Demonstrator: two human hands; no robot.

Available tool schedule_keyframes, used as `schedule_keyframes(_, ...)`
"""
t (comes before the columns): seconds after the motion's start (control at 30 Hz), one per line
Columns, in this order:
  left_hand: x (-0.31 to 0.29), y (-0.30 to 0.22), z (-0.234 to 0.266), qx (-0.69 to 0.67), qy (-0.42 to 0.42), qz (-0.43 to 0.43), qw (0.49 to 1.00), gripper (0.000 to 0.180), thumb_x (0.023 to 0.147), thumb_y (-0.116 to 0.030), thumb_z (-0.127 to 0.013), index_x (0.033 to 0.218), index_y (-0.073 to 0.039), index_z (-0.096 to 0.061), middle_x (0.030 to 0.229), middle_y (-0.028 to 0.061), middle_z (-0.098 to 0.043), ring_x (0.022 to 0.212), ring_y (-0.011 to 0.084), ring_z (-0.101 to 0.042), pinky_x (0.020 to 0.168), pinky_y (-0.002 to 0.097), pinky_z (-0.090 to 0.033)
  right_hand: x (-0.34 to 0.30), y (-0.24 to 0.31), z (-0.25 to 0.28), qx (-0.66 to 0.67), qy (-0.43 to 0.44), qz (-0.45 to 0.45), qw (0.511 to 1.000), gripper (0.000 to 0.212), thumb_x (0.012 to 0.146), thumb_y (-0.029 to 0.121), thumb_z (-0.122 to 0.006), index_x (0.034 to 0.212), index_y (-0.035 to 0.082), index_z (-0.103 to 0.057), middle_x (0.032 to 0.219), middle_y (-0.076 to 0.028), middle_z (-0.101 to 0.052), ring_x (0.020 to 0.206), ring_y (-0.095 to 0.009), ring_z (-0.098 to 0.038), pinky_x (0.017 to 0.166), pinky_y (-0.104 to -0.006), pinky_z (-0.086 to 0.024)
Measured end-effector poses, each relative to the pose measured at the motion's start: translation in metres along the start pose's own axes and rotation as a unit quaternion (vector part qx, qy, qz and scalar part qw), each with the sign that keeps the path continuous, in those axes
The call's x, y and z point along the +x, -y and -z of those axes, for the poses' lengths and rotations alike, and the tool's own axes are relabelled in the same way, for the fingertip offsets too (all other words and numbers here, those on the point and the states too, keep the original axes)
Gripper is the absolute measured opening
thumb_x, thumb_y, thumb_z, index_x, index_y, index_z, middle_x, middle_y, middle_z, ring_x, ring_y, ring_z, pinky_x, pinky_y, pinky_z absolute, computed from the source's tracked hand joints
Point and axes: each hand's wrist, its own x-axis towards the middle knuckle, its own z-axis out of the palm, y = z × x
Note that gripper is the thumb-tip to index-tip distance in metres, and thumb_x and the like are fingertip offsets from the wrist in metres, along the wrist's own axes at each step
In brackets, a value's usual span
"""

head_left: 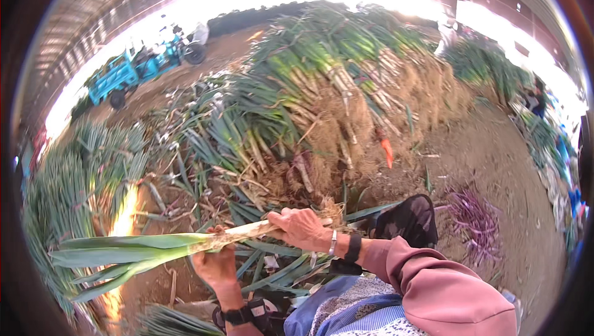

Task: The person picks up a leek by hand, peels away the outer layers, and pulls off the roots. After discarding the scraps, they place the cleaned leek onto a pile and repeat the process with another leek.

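A long green onion [238, 233] lies crosswise in front of me, its green leaves spread to the left and its pale shaft running right. My left hand [216, 267] grips it from below, where the leaves join the shaft. Nearer the root end, my right hand [302, 228] is closed around the white shaft. Tan, stringy roots [334, 210] show just past the right hand. Loose green leaves [278, 274] lie beneath the onion, around my knees.
Ahead rises a big heap of green onions [334, 67], roots facing me. An orange object [387, 151] sits at its foot. More onions [80, 169] stand left. Purple strips [473, 221] lie on the dirt at right. A blue three-wheeled cart [117, 79] stands far left.
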Motion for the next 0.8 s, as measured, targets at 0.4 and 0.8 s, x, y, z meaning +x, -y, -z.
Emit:
schedule_keyframes(0.4,0.018,0.021,0.009,0.176,-0.053,0.078,0.980,0.053,0.068,-0.006,-0.062,0.118,0.006,-0.050,0.113,0.0188,-0.058,0.106,0.0292,-0.057,0.092,0.0429,-0.049,-0.015,-0.007,-0.021,-0.026,-0.059,-0.084,0.994,0.026,0.079,0.029,-0.063,0.090,0.007,-0.054,0.090,-0.013,-0.054,0.089,-0.031,-0.057,0.069,-0.0416,-0.048)
schedule_keyframes(0.8,0.023,0.043,0.041,0.253,-0.126,0.034,0.959,0.033,0.073,0.004,-0.055,0.104,-0.003,-0.054,0.085,0.0094,-0.062,0.075,0.0220,-0.062,0.069,0.0340,-0.055,-0.034,-0.015,-0.014,0.078,0.031,0.017,0.996,0.028,0.083,0.030,-0.062,0.097,0.008,-0.052,0.077,-0.013,-0.057,0.072,-0.033,-0.059,0.061,-0.0436,-0.048)
